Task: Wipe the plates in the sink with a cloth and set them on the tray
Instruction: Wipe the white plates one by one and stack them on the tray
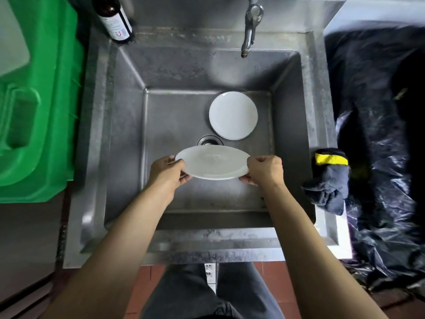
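Note:
I hold a white plate (212, 162) above the steel sink (128, 125), roughly level. My left hand (166, 173) grips its left rim and my right hand (264, 172) grips its right rim, thumbs on top. A small stack of white plates (233, 115) lies on the sink floor behind it, right of the drain (208, 141). A dark blue cloth with a yellow band (328, 180) is draped over the sink's right rim. No tray shows in this view.
A tap (250, 26) hangs over the sink's back wall. A dark bottle (113, 18) stands at the back left corner. A green plastic bin (36, 100) is on the left, a black plastic bag (379, 134) on the right.

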Demonstrator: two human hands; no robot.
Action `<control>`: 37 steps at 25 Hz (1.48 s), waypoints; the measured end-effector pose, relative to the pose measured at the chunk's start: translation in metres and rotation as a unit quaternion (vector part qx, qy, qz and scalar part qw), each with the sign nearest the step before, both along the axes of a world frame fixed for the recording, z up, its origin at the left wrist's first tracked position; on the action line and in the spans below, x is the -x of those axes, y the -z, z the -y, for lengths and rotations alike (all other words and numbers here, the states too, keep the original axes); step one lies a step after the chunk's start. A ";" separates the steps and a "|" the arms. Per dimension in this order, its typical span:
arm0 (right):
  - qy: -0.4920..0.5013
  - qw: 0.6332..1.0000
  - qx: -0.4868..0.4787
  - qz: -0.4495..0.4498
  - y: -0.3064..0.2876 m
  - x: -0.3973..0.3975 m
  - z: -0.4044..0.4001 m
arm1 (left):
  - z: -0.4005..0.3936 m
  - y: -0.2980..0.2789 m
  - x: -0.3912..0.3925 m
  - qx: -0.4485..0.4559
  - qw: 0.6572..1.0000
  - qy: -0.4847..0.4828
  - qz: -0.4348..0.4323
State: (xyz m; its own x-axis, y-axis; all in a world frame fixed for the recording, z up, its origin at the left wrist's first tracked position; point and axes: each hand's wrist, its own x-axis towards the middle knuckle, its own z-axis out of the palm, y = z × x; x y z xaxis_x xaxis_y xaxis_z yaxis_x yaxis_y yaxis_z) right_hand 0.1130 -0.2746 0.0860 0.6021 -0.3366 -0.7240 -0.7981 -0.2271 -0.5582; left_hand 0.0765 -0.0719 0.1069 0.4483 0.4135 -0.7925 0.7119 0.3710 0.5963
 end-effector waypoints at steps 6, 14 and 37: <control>0.059 0.993 -0.092 0.036 -0.032 0.038 0.005 | 0.011 -0.036 0.022 0.154 0.988 -0.023 0.021; 0.079 0.970 -0.184 0.141 -0.055 0.062 0.047 | 0.044 -0.066 0.041 0.272 0.959 -0.046 0.069; -0.134 0.930 0.306 0.155 0.026 0.058 0.177 | 0.095 -0.115 0.043 0.182 0.971 -0.043 0.150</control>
State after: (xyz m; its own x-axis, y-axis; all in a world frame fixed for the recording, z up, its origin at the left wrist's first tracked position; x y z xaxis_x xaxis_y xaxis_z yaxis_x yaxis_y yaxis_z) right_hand 0.0550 -0.4513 0.0602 0.8717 -0.4356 -0.2243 -0.4890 -0.7452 -0.4533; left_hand 0.0332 -0.1667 0.2215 0.6578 0.1772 -0.7321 0.4833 0.6462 0.5907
